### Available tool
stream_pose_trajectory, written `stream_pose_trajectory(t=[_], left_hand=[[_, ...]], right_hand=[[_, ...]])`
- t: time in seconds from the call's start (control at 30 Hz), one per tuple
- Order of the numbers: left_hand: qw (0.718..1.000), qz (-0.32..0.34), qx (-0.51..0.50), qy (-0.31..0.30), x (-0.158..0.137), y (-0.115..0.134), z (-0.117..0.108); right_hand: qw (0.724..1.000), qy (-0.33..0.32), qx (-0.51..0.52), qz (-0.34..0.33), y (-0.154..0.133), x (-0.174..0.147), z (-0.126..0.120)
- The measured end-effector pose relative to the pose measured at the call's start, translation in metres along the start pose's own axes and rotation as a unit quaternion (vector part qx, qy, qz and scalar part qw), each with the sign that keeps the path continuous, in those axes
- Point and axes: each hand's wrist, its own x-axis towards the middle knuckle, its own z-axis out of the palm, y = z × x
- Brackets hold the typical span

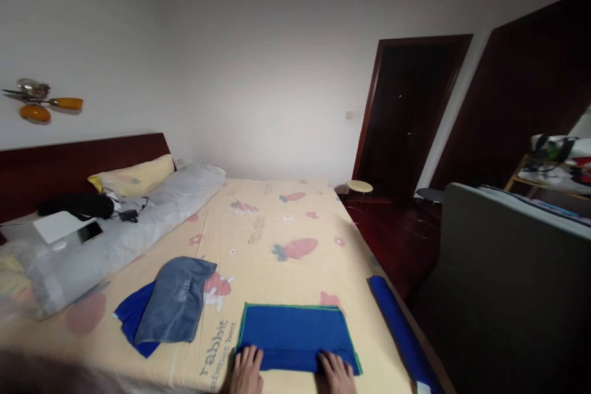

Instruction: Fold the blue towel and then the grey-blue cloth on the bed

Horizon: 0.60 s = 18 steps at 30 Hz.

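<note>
With both hands at the near edge of the bed (277,221), the left hand (246,370) lies flat, fingers spread, on the near left corner of the blue towel (295,335). Right hand (336,373) same: open, palm down, fingers on the near right part of the towel. Neither grips; both press on the cloth.

Blue towel: folded into a rectangle, green trim along the edges, lying flat on the yellow sheet near the foot of the bed, right of centre. Printed word "rabbit" on the sheet just left of it.

Left of the towel, apart from it: grey towel (178,308), loosely folded, lying on top of a second blue cloth (132,317) that sticks out under its left side.

Right of the towel, along the bed's right edge: blue roll (399,332), long, lying lengthwise.

Further up the bed, left side: long grey bolster (133,234). On and beside it: phone (90,231), white flat box (58,226), black bundle (76,205), cable and charger. Yellow pillow (133,177) against the dark wood headboard (69,163).

Right side: grey panel (508,295) close to the camera. Behind it, a shelf with clutter, too blurred to tell. Round stool (359,186) by the dark doorway (406,117). Wall lamp (39,101) upper left.
</note>
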Motion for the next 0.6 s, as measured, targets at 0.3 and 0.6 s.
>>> stream_pose_trajectory(t=[0.3,0.6], left_hand=[[0.998,0.026,0.031,0.043,-0.005,-0.067,-0.011],[0.993,0.025,0.028,0.111,-0.002,-0.055,-0.038]], right_hand=[[0.999,-0.029,0.002,0.030,0.036,0.002,-0.054],[0.999,-0.014,-0.045,-0.013,0.023,0.014,-0.074]])
